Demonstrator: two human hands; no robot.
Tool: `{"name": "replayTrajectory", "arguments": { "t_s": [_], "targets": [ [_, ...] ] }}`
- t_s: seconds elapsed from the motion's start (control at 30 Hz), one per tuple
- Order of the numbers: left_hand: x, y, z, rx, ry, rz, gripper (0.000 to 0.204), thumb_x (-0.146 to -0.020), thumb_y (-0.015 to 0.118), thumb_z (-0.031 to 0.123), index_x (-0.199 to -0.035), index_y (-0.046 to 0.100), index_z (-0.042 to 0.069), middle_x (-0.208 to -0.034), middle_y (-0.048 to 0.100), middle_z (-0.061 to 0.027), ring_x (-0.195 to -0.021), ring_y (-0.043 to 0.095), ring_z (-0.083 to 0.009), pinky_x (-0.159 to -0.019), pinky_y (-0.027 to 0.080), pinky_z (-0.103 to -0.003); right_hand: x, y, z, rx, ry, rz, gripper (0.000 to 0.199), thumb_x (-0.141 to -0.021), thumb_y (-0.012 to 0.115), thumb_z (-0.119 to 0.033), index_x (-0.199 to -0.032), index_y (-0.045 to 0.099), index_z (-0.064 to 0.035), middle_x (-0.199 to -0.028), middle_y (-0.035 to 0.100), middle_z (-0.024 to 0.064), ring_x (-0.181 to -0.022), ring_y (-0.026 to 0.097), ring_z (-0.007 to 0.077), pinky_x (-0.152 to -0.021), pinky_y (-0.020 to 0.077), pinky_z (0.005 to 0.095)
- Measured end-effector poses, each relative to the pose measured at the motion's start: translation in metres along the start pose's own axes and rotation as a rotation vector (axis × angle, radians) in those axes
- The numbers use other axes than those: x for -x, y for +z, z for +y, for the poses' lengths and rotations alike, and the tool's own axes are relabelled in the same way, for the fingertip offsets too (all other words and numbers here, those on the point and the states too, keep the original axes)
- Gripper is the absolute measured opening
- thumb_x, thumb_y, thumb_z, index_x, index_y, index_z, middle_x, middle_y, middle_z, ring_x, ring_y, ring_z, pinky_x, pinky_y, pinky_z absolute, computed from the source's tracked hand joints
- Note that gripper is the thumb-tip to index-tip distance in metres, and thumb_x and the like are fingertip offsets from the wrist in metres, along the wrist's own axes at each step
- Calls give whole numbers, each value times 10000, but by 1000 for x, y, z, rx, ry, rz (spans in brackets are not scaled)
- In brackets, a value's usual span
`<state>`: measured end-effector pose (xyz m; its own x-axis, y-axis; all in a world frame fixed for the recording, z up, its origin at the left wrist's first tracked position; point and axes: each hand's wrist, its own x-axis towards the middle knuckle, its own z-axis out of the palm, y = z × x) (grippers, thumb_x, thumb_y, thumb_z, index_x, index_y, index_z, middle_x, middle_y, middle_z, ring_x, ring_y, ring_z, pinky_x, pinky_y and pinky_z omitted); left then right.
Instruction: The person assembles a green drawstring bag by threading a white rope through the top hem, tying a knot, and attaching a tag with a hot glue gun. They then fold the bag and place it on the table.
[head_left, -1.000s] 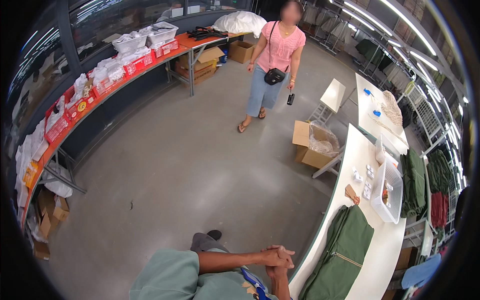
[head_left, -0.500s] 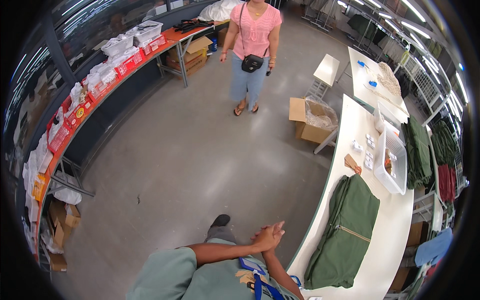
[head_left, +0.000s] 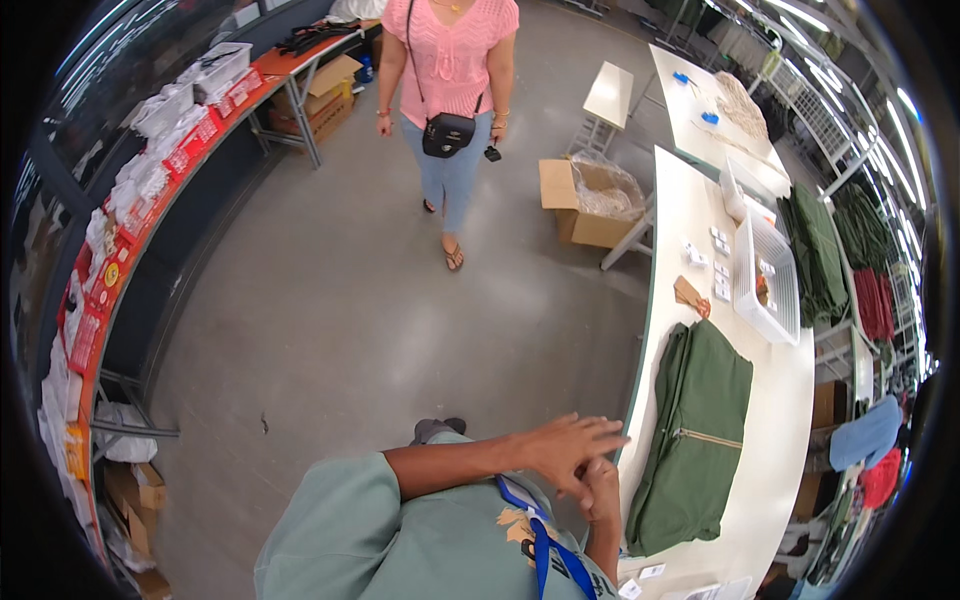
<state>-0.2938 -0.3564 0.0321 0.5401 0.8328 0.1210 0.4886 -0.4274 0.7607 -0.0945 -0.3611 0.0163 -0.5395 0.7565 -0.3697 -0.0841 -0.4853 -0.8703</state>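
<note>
The long white counter (head_left: pixel 700 215) has slid closer than a moment ago, and the person in pink (head_left: pixel 450 90) has walked nearer. The folded green garment (head_left: pixel 700 430) lies flat on the counter, just right of the hands. The left hand (head_left: pixel 570 450), clasped before, now spreads its fingers over the right hand (head_left: pixel 603 490), whose grip is curled shut on nothing visible.
</note>
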Motion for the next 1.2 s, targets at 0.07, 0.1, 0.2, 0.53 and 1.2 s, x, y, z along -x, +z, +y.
{"name": "replayTrajectory", "arguments": {
  "t_s": [0.07,0.1,0.2,0.53,1.2],
  "targets": [
    [2,-14,13,27,79,-115,1255,-586,886,601,-1615,287,204,-1666,225,-209,-1494,300,-464,-1117,268,-729,16,19,-6,163,25,39,506,-983,695,-391,-1121,634,92,-894,714,112,-659,680,195,-544,536,272],
    [2,-20,16,40,121,-151,1268,-570,893,593,-1618,283,221,-1666,227,-211,-1494,297,-470,-1115,271,-729,20,30,-5,162,-42,62,509,-978,703,-392,-1131,636,90,-894,718,112,-679,690,195,-560,540,269],
    [2,-31,14,206,190,-225,1245,-569,918,478,-1618,296,231,-1623,319,-203,-1429,402,-439,-1110,343,-622,21,52,-5,160,-166,164,501,-971,714,-397,-1113,652,79,-883,722,103,-714,680,165,-616,521,256],
    [-18,-33,7,779,210,-294,1047,-720,886,425,-1566,389,60,-1528,478,-203,-1311,557,-363,-1081,439,-441,17,60,-10,529,-182,412,411,-921,771,-288,-1120,646,49,-1013,700,92,-897,645,133,-758,519,303],
    [-12,2,-5,463,-59,-6,1129,-729,828,558,-1599,302,66,-1523,486,-233,-1298,572,-389,-985,497,-445,6,38,-25,-416,123,299,118,-974,676,-150,-944,579,-89,-732,603,33,-487,495,134,-426,369,274]
  ]
}}
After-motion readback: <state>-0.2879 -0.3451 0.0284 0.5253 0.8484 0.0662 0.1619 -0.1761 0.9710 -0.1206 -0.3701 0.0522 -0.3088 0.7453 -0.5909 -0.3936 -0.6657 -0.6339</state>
